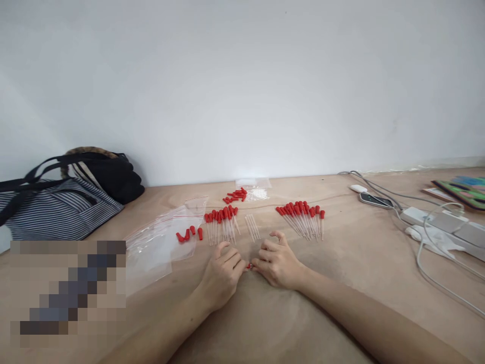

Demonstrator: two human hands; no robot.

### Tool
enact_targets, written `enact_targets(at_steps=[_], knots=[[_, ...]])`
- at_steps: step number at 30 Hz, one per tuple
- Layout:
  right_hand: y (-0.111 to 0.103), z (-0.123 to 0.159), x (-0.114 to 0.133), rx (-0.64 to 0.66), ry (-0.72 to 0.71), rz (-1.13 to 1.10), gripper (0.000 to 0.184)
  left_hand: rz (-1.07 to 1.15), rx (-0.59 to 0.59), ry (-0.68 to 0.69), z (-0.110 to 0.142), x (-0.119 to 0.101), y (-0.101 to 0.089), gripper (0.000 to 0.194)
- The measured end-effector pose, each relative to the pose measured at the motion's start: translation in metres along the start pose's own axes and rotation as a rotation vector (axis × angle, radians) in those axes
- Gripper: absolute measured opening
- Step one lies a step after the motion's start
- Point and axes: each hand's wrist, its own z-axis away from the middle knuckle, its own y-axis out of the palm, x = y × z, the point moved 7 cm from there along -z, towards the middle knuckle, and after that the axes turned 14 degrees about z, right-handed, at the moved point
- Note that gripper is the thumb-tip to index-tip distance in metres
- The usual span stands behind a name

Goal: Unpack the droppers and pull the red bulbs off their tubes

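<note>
As we look down over a light-brown wood-grained bench (364, 253), we find two bare hands meeting close to its near edge. Between their fingertips is a small red piece (249, 266), mostly hidden by the fingers. The left hand (224, 273) is nearly closed, its fingers curled and their tips pinching the piece from the left. The right hand (278, 262) pinches it from the other side, with its index finger crooked upward.

Just beyond the left hand we see a row of thin clear droppers with red bulb tops (224, 216). Beside that row, to the right, lie a few bare clear slender tubes (252, 227). Farther right, past the right hand, a fan of red-topped clear droppers (303, 212) spreads with the bulbs pointing away from us.

To the left, some loose red bulbs (187, 234) rest on and beside flat clear plastic bags (151, 255). Toward the wall, a small heap of slim red pieces (238, 194) lies by another clear packet (258, 193).

At far left we notice a navy-and-white striped bag (71, 207); at far right, a white power strip (470, 243) with grey and white cables (419, 260).
</note>
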Motion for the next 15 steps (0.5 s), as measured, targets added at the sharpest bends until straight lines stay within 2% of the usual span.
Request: enact_targets(at_steps=[3, 7, 10, 14, 15], knots=[[-0.001, 0.003, -0.006, 0.013, 0.026, -0.022, 0.02, -0.003, -0.016, -0.02, 0.003, 0.005, -0.004, 0.033], [0.003, 0.008, -0.019, 0.064, 0.179, -0.069, 0.019, -0.018, -0.103, -0.078, 0.008, 0.023, -0.023, 0.025], [0.011, 0.011, -0.035, 0.136, 0.413, -0.088, 0.021, -0.022, -0.078, -0.105, 0.014, 0.051, -0.038, 0.023], [0.032, 0.021, -0.067, 0.338, 0.855, -0.156, 0.023, 0.049, 0.064, -0.117, 0.035, 0.103, -0.049, 0.025], [0.039, 0.023, -0.074, 0.397, 0.954, -0.18, 0.022, 0.06, 0.133, -0.123, 0.042, 0.115, -0.048, 0.027]])
